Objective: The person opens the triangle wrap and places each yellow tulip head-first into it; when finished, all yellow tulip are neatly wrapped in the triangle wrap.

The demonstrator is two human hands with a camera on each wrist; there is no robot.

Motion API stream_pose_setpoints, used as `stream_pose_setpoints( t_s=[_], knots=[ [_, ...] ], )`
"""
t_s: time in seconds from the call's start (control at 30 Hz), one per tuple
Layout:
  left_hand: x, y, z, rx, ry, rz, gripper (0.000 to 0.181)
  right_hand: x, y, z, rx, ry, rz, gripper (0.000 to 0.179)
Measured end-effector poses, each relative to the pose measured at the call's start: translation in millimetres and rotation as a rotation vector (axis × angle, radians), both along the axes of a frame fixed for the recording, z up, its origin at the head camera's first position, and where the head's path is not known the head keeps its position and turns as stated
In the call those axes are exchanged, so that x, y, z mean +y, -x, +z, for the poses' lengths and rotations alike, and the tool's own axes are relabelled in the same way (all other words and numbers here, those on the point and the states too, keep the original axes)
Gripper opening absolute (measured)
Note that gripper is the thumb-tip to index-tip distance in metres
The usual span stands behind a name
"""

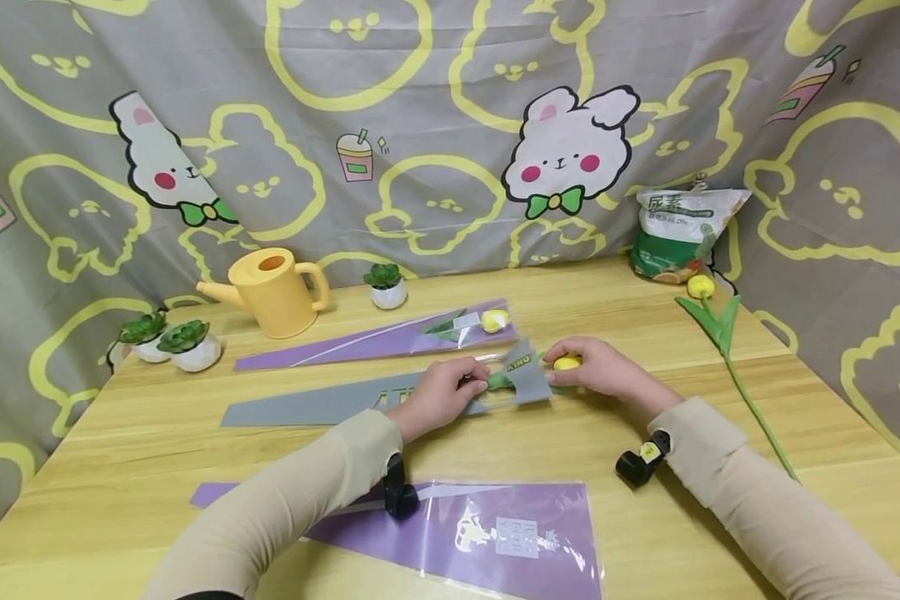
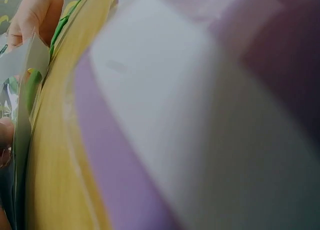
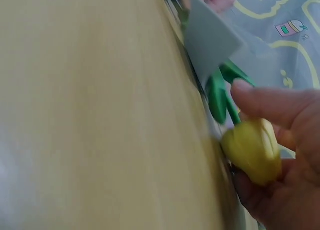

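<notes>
A grey bouquet sleeve (image 1: pixel 300 404) with a clear window lies across the middle of the table. An artificial yellow tulip (image 1: pixel 567 363) sticks out of its right end, with green leaves partly inside. My left hand (image 1: pixel 438 398) pinches the sleeve near its open end, over the leaves. My right hand (image 1: pixel 603 367) curls around the tulip's head; in the right wrist view the thumb lies above the yellow bloom (image 3: pixel 252 150) and the fingers are below it. The sleeve's wide end flap (image 3: pixel 212 40) stands bent up between the hands.
Behind lies a purple sleeve (image 1: pixel 330 348) holding a yellow tulip; another purple sleeve (image 1: pixel 525 500) is in front. A loose tulip (image 1: pixel 742 383) lies at right. A watering can (image 1: pixel 277 296), succulents (image 1: pixel 195 346) and a white-green bag (image 1: pixel 678 237) stand along the back.
</notes>
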State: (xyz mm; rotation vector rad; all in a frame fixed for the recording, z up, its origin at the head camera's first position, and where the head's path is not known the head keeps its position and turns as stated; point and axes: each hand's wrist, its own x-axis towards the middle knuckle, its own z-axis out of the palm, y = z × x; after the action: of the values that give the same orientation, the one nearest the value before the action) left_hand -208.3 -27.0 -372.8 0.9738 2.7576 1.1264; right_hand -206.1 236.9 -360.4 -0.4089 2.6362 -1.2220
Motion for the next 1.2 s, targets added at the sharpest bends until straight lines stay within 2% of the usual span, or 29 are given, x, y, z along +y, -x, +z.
stream_pose_setpoints(
  t_s=[0.1,0.2,0.47,0.63,0.9,1.2],
  knots=[
    [0.0,0.9,-0.7,0.001,0.000,0.000,0.005,9,1.2,0.6,-0.010,0.024,0.029,0.049],
    [-0.7,1.5,-1.8,-0.003,-0.007,-0.002,0.004,19,2.9,-1.1,-0.013,0.069,0.061,0.056],
    [-0.5,2.1,-4.6,-0.020,-0.007,0.000,0.004,41,2.6,-12.4,-0.101,0.305,0.116,0.048],
    [-0.4,2.5,-5.6,-0.035,-0.013,0.006,0.004,43,3.7,-15.3,-0.101,0.322,0.079,0.042],
    [-0.8,2.4,-4.0,-0.018,-0.014,0.006,0.004,37,1.5,-8.4,-0.096,0.299,-0.046,0.036],
    [-1.2,1.1,-2.6,0.003,-0.017,0.004,0.006,33,0.9,-6.7,-0.155,0.392,-0.107,0.036]
  ],
)
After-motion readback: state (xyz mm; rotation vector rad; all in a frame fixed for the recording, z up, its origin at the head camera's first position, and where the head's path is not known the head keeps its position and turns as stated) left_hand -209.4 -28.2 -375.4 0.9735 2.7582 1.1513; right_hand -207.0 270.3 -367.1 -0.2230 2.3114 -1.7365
